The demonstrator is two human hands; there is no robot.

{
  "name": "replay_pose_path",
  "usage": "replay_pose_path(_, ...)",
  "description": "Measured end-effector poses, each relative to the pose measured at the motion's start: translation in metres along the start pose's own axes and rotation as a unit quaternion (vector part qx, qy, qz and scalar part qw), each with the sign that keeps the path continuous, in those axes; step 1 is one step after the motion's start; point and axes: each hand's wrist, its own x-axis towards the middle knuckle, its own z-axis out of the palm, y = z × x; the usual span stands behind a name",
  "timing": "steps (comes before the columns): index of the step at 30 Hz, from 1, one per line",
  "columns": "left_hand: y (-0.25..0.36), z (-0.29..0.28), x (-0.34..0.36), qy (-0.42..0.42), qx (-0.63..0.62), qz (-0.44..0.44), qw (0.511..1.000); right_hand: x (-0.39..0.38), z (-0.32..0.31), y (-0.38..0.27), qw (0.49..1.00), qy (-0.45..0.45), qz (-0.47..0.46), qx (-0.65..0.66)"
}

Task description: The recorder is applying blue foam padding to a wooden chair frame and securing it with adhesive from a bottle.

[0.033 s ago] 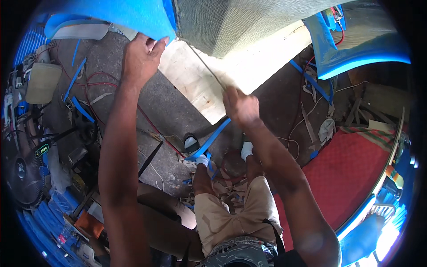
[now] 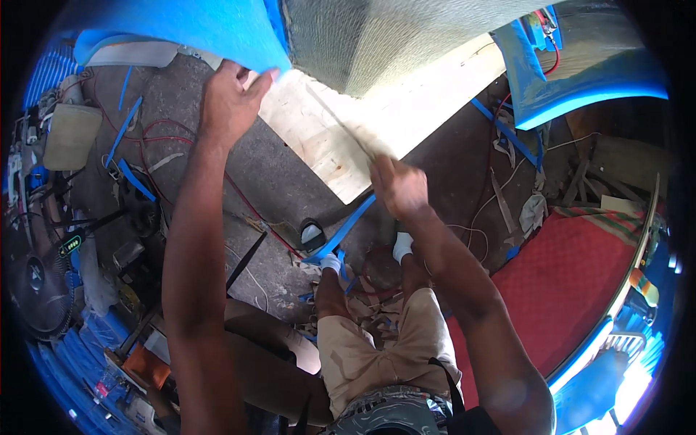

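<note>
The left hand (image 2: 230,105) pinches the lower edge of a smooth, curved blue sheet (image 2: 196,29), its fingertips partly hidden there, while the sheet's upper part is cut off by the top of the view. The right hand (image 2: 400,190) is closed around a thin, dark strip (image 2: 337,119), which slants up and leftward over a pale, flat wooden board (image 2: 312,138); motion blurs it, and its far end is hard to make out. Beside the blue sheet, a finely ribbed grey-brown piece (image 2: 362,43), also cut off above, overhangs the board, whose surface partly washes out in glare.
</note>
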Motion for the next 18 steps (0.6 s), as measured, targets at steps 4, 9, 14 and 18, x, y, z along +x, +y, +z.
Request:
replay_pose_path(4, 0.049, -0.021, -0.011, 0.019, -0.026, 0.024, 0.999, -0.090, -0.025, 0.028, 0.999, -0.033, 0.022, -0.020)
replay_pose_path(9, 0.117, -0.066, -0.024, 0.099, -0.144, 0.131, 0.976, -0.189, -0.068, 0.057, 0.977, -0.181, 0.113, -0.022)
replay_pose_path(14, 0.217, -0.119, -0.030, 0.151, -0.069, 0.145, 0.975, -0.265, -0.112, 0.078, 0.949, -0.229, 0.215, 0.019)
replay_pose_path(18, 0.308, -0.127, -0.043, 0.260, -0.021, 0.153, 0.953, -0.287, -0.151, 0.084, 0.944, -0.232, 0.236, -0.003)
